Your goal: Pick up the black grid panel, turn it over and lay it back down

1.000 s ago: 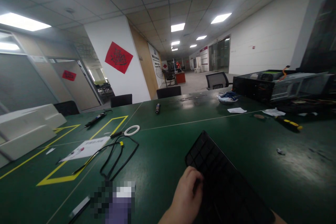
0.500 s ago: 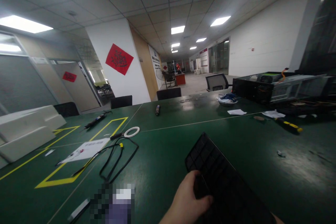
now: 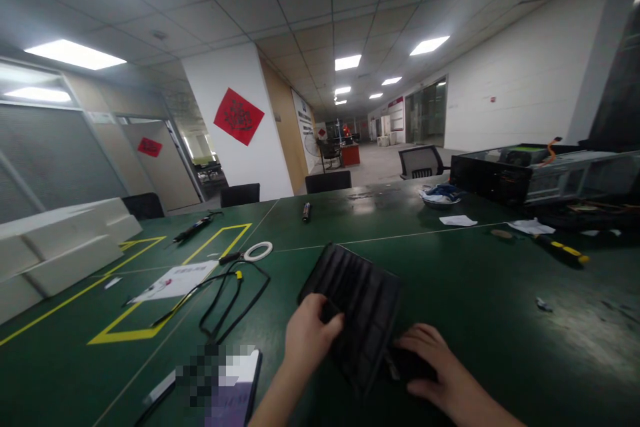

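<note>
The left hand [image 3: 310, 333] grips the black tray's [image 3: 360, 300] near-left edge, while the right hand [image 3: 430, 363] lies flat, fingers spread, beside it on the green bench [image 3: 475, 293].

It was an office-like electronics workshop: a green worktable [image 3: 480, 280] with an opened server chassis [image 3: 540, 173], cables [image 3: 225, 300], ceiling-panel lights

Left hand [image 3: 307, 333] grips black tray [image 3: 357, 303]; right hand [image 3: 430, 363] alongside.
</note>
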### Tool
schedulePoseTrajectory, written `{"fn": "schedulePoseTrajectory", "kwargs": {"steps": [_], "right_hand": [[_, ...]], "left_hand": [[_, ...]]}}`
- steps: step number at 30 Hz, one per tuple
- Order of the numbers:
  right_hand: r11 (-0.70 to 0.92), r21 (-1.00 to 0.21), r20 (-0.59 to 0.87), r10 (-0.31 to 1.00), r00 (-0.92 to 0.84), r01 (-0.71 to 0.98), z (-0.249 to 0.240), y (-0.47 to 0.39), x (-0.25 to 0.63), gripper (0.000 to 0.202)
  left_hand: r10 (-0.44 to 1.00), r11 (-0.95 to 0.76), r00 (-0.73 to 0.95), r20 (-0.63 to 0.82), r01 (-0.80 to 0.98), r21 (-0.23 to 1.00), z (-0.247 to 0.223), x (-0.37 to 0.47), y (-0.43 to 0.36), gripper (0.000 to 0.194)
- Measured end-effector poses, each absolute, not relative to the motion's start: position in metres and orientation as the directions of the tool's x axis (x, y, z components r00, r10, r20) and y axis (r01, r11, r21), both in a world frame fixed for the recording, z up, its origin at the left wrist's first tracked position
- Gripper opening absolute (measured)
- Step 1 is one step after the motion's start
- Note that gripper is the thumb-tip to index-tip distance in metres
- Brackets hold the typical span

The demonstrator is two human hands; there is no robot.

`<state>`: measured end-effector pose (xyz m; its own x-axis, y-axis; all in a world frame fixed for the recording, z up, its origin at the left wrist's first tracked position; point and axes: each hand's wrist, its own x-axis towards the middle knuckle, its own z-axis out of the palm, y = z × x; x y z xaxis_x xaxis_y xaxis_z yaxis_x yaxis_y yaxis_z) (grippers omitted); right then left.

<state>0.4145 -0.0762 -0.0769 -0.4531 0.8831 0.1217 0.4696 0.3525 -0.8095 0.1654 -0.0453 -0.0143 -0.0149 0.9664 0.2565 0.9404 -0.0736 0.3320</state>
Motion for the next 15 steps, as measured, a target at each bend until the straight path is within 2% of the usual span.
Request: {"fn": "schedulePoseTrajectory", "kwargs": {"steps": [3, 5, 10, 14, 15], "right_hand": [[0.245, -0.851, 0.029, 0.905, -0.424, 0.465, -0.081, -0.076, 0.413, 0.047], [0.226, -0.855, 0.011, 0.907, -0.420, 0.467, -0.081, -0.078, 0.412, 0.048], [0.227, -0.851, 0.001, 0.902, -0.432, 0.473, -0.079, -0.077, 0.412, 0.049], [0.235, -0.845, 0.008, 0.904, -0.428, 0.480, -0.082, -0.075, 0.414, 0.049], [0.232, -0.846, 0.004, 0.903, -0.430, 0.481, -0.083, -0.074, 0.415, 0.048]], "left_hand": [[0.954, 0.192, -0.224, 0.201, 0.967, 0.168, -0.011, 0.129, -0.018, 0.037], [0.935, 0.288, -0.303, 0.184, 0.952, 0.103, -0.015, 0.112, -0.003, 0.041], [0.930, 0.293, -0.300, 0.214, 0.954, 0.062, -0.026, 0.097, 0.015, 0.042], [0.904, 0.298, -0.302, 0.304, 0.953, 0.061, -0.010, 0.061, 0.009, 0.031], [0.885, 0.326, -0.329, 0.328, 0.943, 0.068, -0.004, 0.046, 0.004, 0.033]]}}
